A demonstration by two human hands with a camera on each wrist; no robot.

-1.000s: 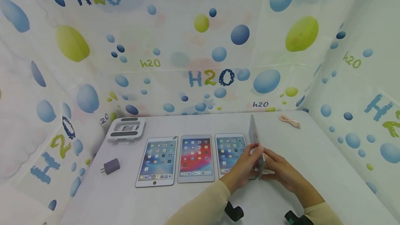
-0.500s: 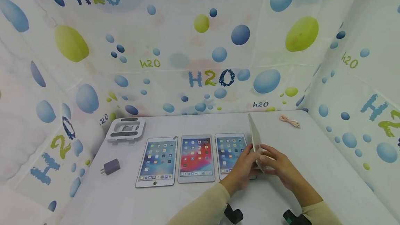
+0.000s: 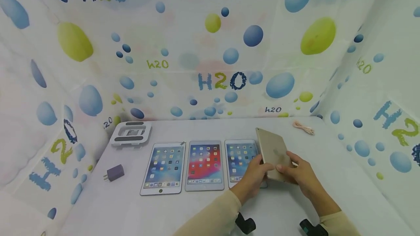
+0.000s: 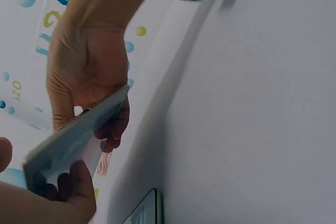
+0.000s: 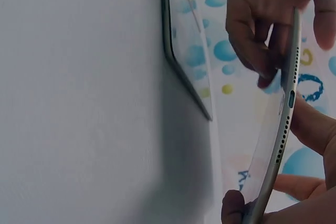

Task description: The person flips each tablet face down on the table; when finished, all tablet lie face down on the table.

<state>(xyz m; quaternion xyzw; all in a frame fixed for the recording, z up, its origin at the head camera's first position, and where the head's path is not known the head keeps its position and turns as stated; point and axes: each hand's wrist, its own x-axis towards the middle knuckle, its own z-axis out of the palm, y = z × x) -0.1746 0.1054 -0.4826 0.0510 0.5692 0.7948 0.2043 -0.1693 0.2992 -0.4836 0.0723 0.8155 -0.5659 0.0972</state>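
Observation:
A tablet with a gold back [image 3: 273, 148] is held tilted above the table at the right, its back turned to the head camera. My left hand [image 3: 252, 178] grips its left edge, thumb across the back. On the opposite edge my right hand [image 3: 303, 176] grips it, with its thumb on the back too. The right wrist view shows the tablet's narrow edge [image 5: 284, 124], with a port and rows of small holes. Beside my left hand lies a tablet with a lit screen [image 3: 240, 157], partly covered by that hand.
Two more tablets, one with a blue screen [image 3: 165, 166] and one with a red and blue screen [image 3: 205, 165], lie to the left in the same row. A dark plug adapter [image 3: 115, 173], a white plastic frame [image 3: 131, 134] and a coiled pale cable [image 3: 303, 127] lie farther out.
The held tablet has turned from nearly edge-on to show its gold back and tilted away to the right. Both hands still grip it; the right fingers have shifted along its side.

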